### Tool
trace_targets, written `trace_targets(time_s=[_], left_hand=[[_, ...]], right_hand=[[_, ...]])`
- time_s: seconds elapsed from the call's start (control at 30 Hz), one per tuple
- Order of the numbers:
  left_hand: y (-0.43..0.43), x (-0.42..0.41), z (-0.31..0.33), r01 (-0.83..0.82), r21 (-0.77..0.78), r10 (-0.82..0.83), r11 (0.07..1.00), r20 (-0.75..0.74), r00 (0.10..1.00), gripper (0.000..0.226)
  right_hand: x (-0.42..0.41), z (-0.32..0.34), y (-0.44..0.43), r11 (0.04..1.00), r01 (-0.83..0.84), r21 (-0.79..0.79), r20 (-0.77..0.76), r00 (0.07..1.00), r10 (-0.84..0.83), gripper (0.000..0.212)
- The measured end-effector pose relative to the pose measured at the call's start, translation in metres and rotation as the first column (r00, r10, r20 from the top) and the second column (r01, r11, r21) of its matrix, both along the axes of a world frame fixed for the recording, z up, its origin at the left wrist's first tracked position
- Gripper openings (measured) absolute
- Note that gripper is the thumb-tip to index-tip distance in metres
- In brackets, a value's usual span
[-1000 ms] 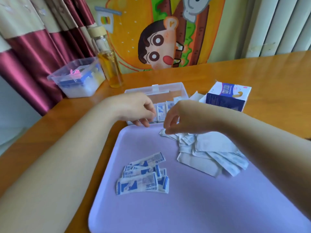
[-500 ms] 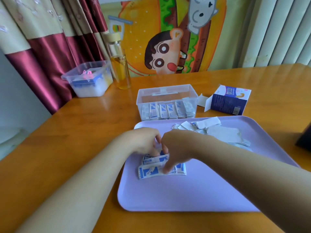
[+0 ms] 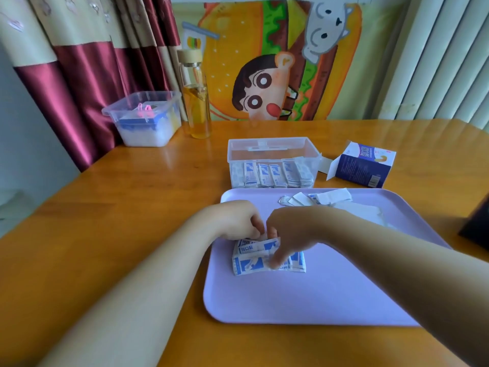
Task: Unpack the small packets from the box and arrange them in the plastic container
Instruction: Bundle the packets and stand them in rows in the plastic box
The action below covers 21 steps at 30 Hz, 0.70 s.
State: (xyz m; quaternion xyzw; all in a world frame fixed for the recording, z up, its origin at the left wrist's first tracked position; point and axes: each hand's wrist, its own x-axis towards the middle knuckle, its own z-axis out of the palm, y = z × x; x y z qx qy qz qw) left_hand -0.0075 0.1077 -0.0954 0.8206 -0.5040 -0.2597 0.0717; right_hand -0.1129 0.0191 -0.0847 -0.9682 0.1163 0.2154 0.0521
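A small heap of loose packets (image 3: 251,263) lies flat on the near-left part of a lilac tray (image 3: 317,300), their long axes running left to right. The two hands are brought together over the heap. The right hand (image 3: 291,231) is curled round the packets, with a digit pressed on the nearest one. The left hand (image 3: 235,221) is curled onto the heap's far edge; whether it actually pinches a packet cannot be told. Beyond the tray, in the plastic container (image 3: 272,144), a row of packets (image 3: 270,176) is stood on end against the near wall. The box (image 3: 362,168) is laid to its right, its open flap pointing left.
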Motion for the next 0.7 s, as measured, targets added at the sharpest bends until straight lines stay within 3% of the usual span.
trace_targets(time_s=[0.2,0.33,0.43,0.53,0.7], left_hand=[[0.002,-0.002,0.006,-0.063,-0.038,0.061,0.997,-0.065,0.996,0.021],[0.010,-0.007,0.009,-0.081,-0.008,0.078,0.997,-0.214,0.974,0.036],[0.013,-0.015,0.009,-0.113,0.022,0.114,0.993,-0.297,0.948,0.041],[0.014,-0.025,0.013,-0.142,0.039,0.147,0.989,-0.270,0.952,0.037],[0.013,-0.037,0.018,-0.209,0.036,0.212,0.977,-0.248,0.945,0.039]], right_hand=[[-0.006,-0.001,-0.002,0.999,-0.046,0.008,0.077,0.996,0.046,0.052],[-0.010,0.001,-0.008,0.993,-0.077,-0.088,0.158,0.983,0.090,0.049],[-0.012,0.002,-0.013,0.996,-0.085,-0.036,0.179,0.980,0.090,0.048],[-0.013,0.001,-0.015,0.995,-0.092,0.043,0.180,0.980,0.083,0.047],[-0.010,-0.001,-0.014,0.998,-0.057,0.038,0.117,0.992,0.052,0.052]])
